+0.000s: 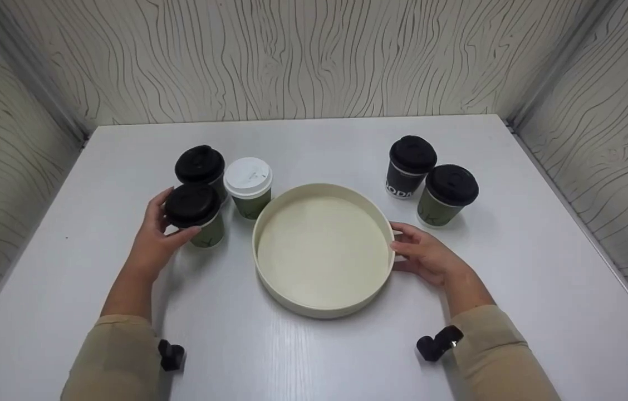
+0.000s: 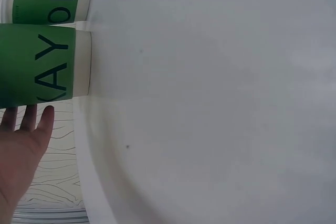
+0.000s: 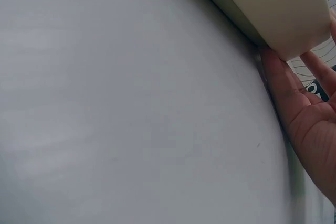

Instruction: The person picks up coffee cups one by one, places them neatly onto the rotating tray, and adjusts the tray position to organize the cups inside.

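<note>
My left hand [image 1: 157,236] grips a green paper coffee cup [image 1: 208,233] with a black lid, the thumb across its near side just under the lid. In the left wrist view, fingertips [image 2: 46,116] meet the side of the green cup [image 2: 39,66]. A round cream tray [image 1: 325,250] with a raised wall sits in the middle of the white table. My right hand [image 1: 425,253] holds its right side, thumb at the rim and other fingers around the outer wall. The right wrist view shows that hand [image 3: 310,114] with a finger low against the tray [image 3: 273,9].
Behind the held cup stand a black-lidded dark cup [image 1: 200,167] and a white-lidded green cup [image 1: 250,186], close to the tray. Right of the tray are a black cup [image 1: 410,167] and a green cup [image 1: 445,195], both black-lidded. Patterned panels [image 1: 292,61] enclose the table.
</note>
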The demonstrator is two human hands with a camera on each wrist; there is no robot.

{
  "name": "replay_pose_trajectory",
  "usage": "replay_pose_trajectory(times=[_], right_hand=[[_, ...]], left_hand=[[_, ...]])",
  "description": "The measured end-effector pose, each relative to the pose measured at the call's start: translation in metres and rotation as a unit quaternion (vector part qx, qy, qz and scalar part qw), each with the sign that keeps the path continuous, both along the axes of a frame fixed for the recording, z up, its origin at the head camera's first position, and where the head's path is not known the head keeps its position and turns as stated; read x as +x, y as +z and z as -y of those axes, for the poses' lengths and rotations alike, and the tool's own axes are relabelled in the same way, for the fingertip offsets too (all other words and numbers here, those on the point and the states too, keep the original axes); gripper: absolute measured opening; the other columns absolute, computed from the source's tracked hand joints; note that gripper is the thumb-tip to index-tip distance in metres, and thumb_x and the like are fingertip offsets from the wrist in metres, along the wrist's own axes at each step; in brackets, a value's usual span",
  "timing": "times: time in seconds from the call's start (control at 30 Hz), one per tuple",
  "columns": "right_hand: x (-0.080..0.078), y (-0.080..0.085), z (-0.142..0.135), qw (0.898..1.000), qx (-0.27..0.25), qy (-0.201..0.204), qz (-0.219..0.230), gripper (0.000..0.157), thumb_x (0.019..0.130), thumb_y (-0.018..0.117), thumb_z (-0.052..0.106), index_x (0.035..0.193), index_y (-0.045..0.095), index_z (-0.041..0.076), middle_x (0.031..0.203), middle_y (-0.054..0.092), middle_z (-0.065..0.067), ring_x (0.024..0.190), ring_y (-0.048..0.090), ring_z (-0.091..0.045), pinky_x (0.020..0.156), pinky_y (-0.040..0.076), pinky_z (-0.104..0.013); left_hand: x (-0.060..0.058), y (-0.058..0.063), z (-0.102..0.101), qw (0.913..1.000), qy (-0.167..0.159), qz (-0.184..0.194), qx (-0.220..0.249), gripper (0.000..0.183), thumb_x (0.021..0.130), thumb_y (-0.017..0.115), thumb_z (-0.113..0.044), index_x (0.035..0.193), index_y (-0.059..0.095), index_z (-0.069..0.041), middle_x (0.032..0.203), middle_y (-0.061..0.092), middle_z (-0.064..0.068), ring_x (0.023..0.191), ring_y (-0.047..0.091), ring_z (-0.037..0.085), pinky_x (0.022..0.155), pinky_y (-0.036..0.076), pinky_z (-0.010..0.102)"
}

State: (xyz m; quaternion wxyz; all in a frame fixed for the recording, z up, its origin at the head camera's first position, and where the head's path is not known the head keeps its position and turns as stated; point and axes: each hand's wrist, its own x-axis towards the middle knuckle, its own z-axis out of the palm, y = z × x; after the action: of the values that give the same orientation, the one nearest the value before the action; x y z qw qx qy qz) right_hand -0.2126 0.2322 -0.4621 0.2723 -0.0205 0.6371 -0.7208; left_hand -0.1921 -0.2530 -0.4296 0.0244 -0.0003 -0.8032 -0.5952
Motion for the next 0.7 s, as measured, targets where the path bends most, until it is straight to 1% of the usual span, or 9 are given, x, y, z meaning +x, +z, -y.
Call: replay_pose_trajectory(times=[0.13, 0.27, 0.37, 0.43, 0.53, 0.7], right_hand=[[0.0002, 0.0002, 0.0004, 1.0, -0.002, -0.001, 0.001, 0.061, 0.088, 0.058, 0.008, 0.141, 0.028, 0.005, 0.119, 0.049, -0.012, 0.102, 0.056, -0.022, 0.088, 0.047, -0.047], [0.0001, 0.0, -0.0001, 1.0, -0.005, 0.0, 0.002, 0.061, 0.088, 0.059, 0.009, 0.141, 0.028, 0.005, 0.12, 0.048, -0.012, 0.102, 0.056, -0.022, 0.088, 0.047, -0.047], [-0.0001, -0.0001, -0.0004, 1.0, -0.007, 0.001, 0.002, 0.061, 0.088, 0.058, 0.008, 0.141, 0.028, 0.005, 0.12, 0.048, -0.012, 0.102, 0.056, -0.022, 0.088, 0.046, -0.047], [-0.0002, -0.0002, -0.0005, 1.0, -0.006, 0.0, 0.003, 0.061, 0.088, 0.058, 0.007, 0.141, 0.028, 0.005, 0.12, 0.048, -0.012, 0.102, 0.056, -0.022, 0.089, 0.046, -0.047], [-0.0007, -0.0006, -0.0006, 1.0, -0.004, 0.0, 0.005, 0.061, 0.088, 0.058, 0.007, 0.141, 0.028, 0.005, 0.12, 0.049, -0.012, 0.103, 0.055, -0.022, 0.089, 0.046, -0.047], [-0.0004, -0.0002, -0.0004, 1.0, -0.002, -0.001, 0.006, 0.059, 0.088, 0.057, 0.007, 0.14, 0.03, 0.006, 0.121, 0.048, -0.012, 0.104, 0.055, -0.022, 0.089, 0.046, -0.047]], left_hand=[[0.0004, -0.0003, 0.0001, 1.0, 0.001, -0.006, 0.005, 0.088, 0.076, 0.075, -0.022, 0.144, 0.019, -0.02, 0.146, 0.028, 0.005, 0.13, 0.031, 0.025, 0.103, 0.032, 0.044], [0.0003, -0.0003, -0.0004, 0.9997, 0.001, -0.023, 0.007, 0.085, 0.075, 0.075, -0.021, 0.142, 0.022, -0.017, 0.145, 0.029, 0.006, 0.133, 0.027, 0.024, 0.108, 0.024, 0.042], [-0.001, -0.0006, -0.0007, 0.9995, 0.003, -0.032, 0.001, 0.085, 0.075, 0.076, -0.019, 0.14, 0.021, -0.012, 0.144, 0.03, 0.009, 0.135, 0.024, 0.024, 0.111, 0.017, 0.04], [-0.0022, -0.0011, -0.001, 0.9995, 0.005, -0.031, -0.001, 0.086, 0.074, 0.076, -0.018, 0.139, 0.021, -0.01, 0.143, 0.03, 0.01, 0.135, 0.023, 0.024, 0.112, 0.016, 0.039], [-0.0037, -0.0016, -0.0015, 0.9998, 0.004, -0.022, -0.001, 0.087, 0.074, 0.077, -0.019, 0.14, 0.02, -0.012, 0.144, 0.029, 0.009, 0.136, 0.023, 0.024, 0.111, 0.018, 0.041], [-0.0043, -0.0017, -0.0015, 1.0, -0.002, -0.005, -0.007, 0.091, 0.074, 0.076, -0.023, 0.144, 0.018, -0.019, 0.148, 0.023, 0.006, 0.137, 0.019, 0.026, 0.109, 0.021, 0.047]])
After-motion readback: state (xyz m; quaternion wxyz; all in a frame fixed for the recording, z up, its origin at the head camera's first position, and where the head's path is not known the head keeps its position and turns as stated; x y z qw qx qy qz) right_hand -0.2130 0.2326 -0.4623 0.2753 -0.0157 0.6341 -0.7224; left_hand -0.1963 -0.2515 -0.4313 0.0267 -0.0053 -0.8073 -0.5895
